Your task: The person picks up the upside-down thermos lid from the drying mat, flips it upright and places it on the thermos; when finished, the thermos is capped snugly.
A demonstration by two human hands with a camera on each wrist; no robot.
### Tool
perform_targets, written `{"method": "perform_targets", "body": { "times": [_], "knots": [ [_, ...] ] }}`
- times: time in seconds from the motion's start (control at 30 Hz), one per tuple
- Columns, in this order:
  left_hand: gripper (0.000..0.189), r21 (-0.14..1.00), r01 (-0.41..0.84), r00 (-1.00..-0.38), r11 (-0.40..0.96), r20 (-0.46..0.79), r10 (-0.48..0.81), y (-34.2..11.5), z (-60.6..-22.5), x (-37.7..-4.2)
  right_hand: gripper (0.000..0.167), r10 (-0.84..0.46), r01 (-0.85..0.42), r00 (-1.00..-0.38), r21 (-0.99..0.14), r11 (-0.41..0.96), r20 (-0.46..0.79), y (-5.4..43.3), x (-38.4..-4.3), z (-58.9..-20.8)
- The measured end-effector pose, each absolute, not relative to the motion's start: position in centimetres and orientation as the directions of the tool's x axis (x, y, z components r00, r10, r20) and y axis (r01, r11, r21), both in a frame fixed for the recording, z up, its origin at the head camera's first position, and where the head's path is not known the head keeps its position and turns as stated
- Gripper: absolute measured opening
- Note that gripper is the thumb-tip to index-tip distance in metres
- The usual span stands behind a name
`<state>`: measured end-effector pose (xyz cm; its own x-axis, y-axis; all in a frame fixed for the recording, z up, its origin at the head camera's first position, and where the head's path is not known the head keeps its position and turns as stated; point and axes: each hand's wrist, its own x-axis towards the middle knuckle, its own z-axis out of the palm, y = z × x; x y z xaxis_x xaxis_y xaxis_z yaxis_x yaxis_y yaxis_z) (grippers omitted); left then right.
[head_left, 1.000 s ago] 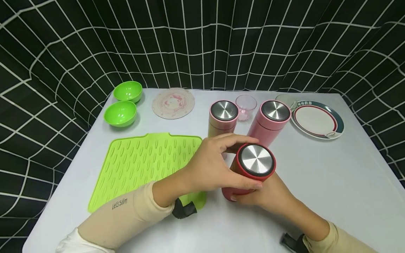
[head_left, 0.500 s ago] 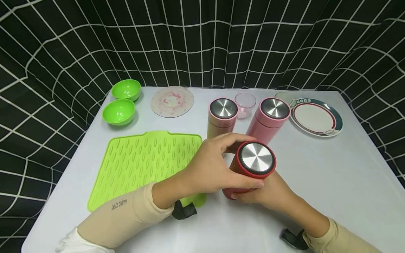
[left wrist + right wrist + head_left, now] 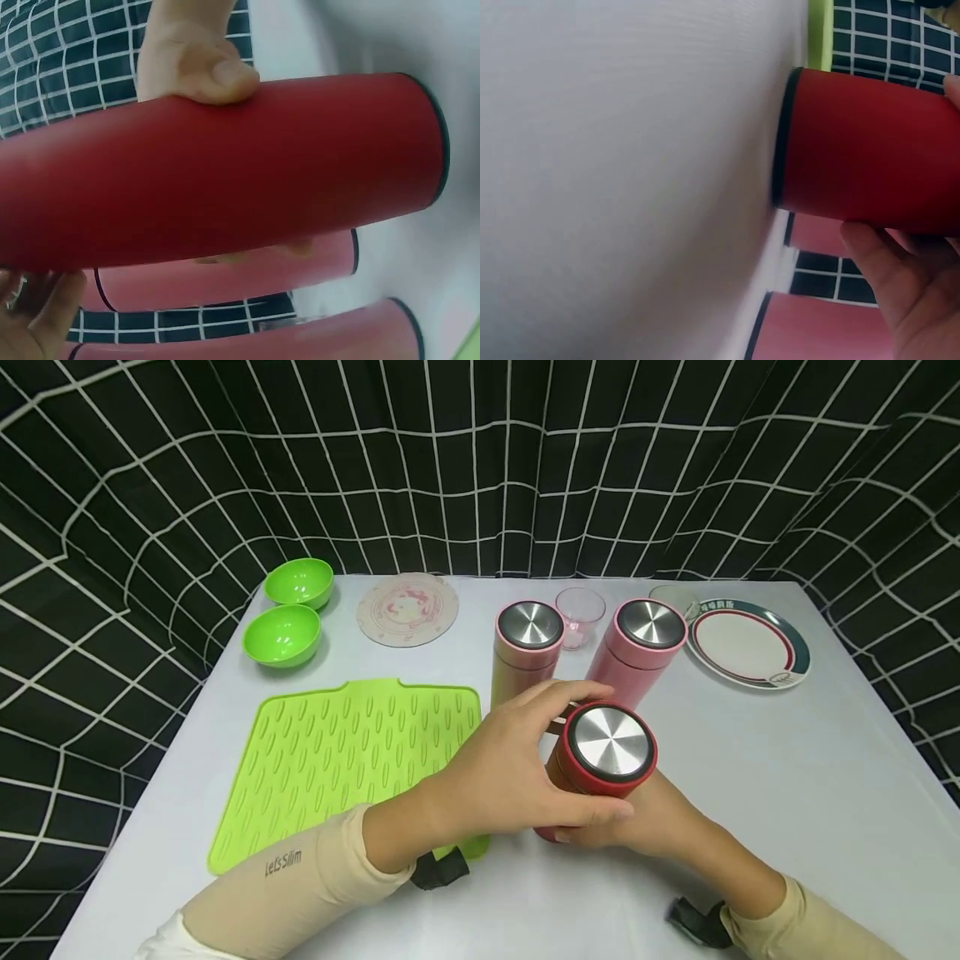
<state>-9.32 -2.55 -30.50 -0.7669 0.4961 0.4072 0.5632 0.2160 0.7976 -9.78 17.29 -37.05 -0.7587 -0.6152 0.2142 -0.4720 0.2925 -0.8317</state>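
Note:
A red thermos flask (image 3: pixel 612 741) with a shiny steel-topped lid stands roughly upright, its base at the white tabletop in the right wrist view. My left hand (image 3: pixel 510 772) curls round its upper part just below the lid, thumb in front and fingers behind. Lower down, my right hand (image 3: pixel 660 818) grips the body from the right side; the left wrist view shows that thumb (image 3: pixel 234 79) pressed on the red wall. Two pink thermos flasks stand just behind, one on the left (image 3: pixel 527 647) and one on the right (image 3: pixel 637 652). Most of the red body is hidden by my hands in the head view.
A green ridged mat (image 3: pixel 352 760) lies left of the flasks. Two green bowls (image 3: pixel 282 637) and a round pinkish disc (image 3: pixel 407 610) are at the back left. Behind the pink flasks stands a clear cup (image 3: pixel 580 610); a rimmed plate (image 3: pixel 742 647) lies back right.
Both hands keep their hold on the red flask. It has shifted very slightly to the right, and the head view has tilted a little.

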Motion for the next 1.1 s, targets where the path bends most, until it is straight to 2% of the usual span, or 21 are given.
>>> {"method": "perform_targets", "body": {
  "times": [0.07,0.13,0.3,0.47,0.67,0.77,0.9,1.0,1.1],
  "knots": [
    [0.072,0.768,0.575,-0.785,0.284,0.418,0.458,-2.3,-30.4,-9.0,0.054,-0.614,-0.477,-0.760,-0.825,0.304,0.213,17.5,-9.9,-37.6],
    [0.069,0.760,0.580,-0.788,0.293,0.431,0.440,-2.2,-30.5,-9.0,0.055,-0.617,-0.466,-0.761,-0.829,0.308,0.198,17.7,-10.1,-38.6],
    [0.065,0.809,0.567,-0.765,0.157,0.446,0.463,-2.5,-30.9,-9.6,0.055,-0.619,-0.442,-0.765,-0.844,0.305,0.177,18.0,-10.4,-39.7],
    [0.070,0.891,0.454,-0.741,0.020,0.364,0.565,-2.7,-31.2,-10.7,0.061,-0.594,-0.463,-0.785,-0.805,0.372,0.177,18.3,-10.5,-39.3],
    [0.071,0.928,0.372,-0.728,0.004,0.289,0.622,-3.0,-31.3,-10.9,0.060,-0.620,-0.465,-0.764,-0.818,0.338,0.178,18.3,-10.5,-39.3],
    [0.075,0.927,0.369,-0.734,0.071,0.244,0.634,-3.5,-30.9,-10.4,0.061,-0.624,-0.468,-0.760,-0.819,0.332,0.181,18.9,-10.3,-39.2],
    [0.074,0.892,0.391,-0.756,0.229,0.169,0.632,-5.4,-30.6,-9.4,0.065,-0.604,-0.496,-0.770,-0.787,0.367,0.204,21.6,-10.2,-39.1],
    [0.062,0.849,0.411,-0.750,0.332,0.107,0.653,-7.5,-30.7,-8.8,0.066,-0.572,-0.495,-0.790,-0.782,0.379,0.222,24.6,-10.6,-38.9],
    [0.050,0.811,0.428,-0.713,0.399,0.032,0.700,-9.6,-30.9,-8.3,0.068,-0.496,-0.459,-0.839,-0.780,0.426,0.223,27.3,-11.6,-38.7]
  ]
}}
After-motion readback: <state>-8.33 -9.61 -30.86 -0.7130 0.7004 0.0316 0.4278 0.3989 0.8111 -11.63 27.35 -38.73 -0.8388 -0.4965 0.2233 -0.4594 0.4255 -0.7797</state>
